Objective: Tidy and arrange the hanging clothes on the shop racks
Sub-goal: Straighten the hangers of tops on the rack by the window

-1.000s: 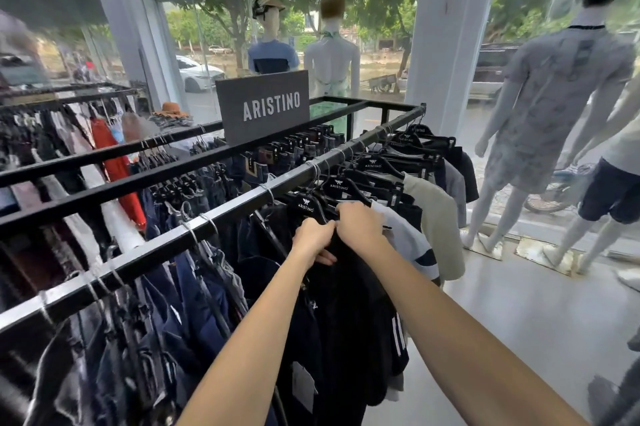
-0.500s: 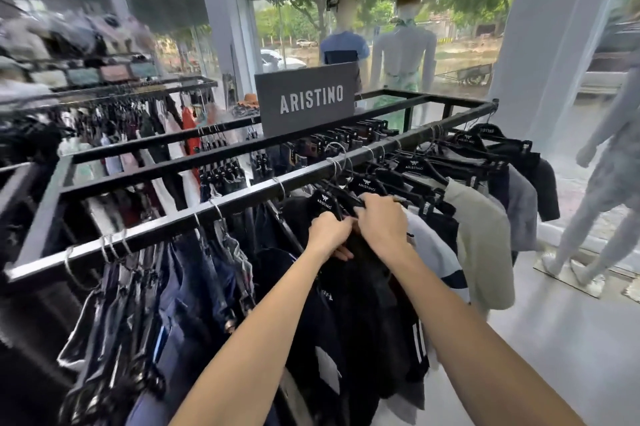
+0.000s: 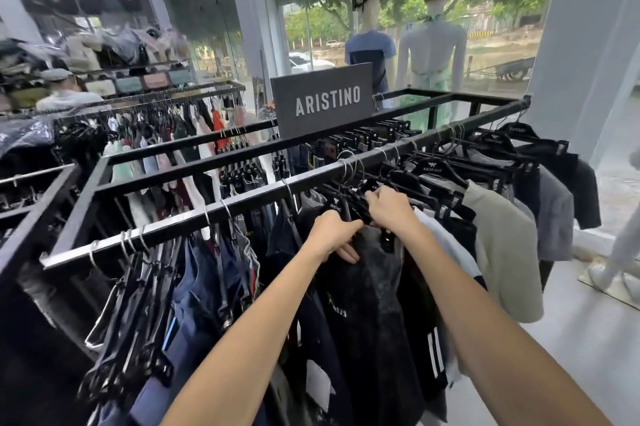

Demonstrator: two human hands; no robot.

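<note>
1. Nearest, two bare forearms are reaching up from six o'clock toward the middle of the view.
2. The left hand point(image 3: 334, 231) is closing its grip on the shoulder of a dark shirt point(image 3: 374, 287), with the fingers curling into the cloth and the thumb tucking underneath.
3. The right hand point(image 3: 389, 209) is working just beside it, at about one o'clock from the left. Its grip is curling over the top of a black hanger point(image 3: 337, 205). The fingertips are hiding among the hangers, so I cannot tell exactly which one they are pinching.
4. The dark shirt is hanging from the steel rail point(image 3: 173, 228) at the centre. It is sitting tightly packed between navy trousers point(image 3: 194, 304) at nine o'clock and a beige shirt point(image 3: 502, 242) at three o'clock.
5. The shirt is looking light, soft and limp, so pulling on the cloth is likely to bunch it or slide it off its hanger.
6. The plastic hanger is looking stiff and is the better place to take hold, at the neck just under the hook. The hook is likely to slide easily along the rail, though close neighbours are risking a tangle.
7. Farther off, a grey sign point(image 3: 323, 100) is standing on the rack at twelve o'clock.
8. Another rack point(image 3: 156, 96) is showing at ten o'clock, and two mannequins point(image 3: 433, 44) are standing at the window beyond.
</note>
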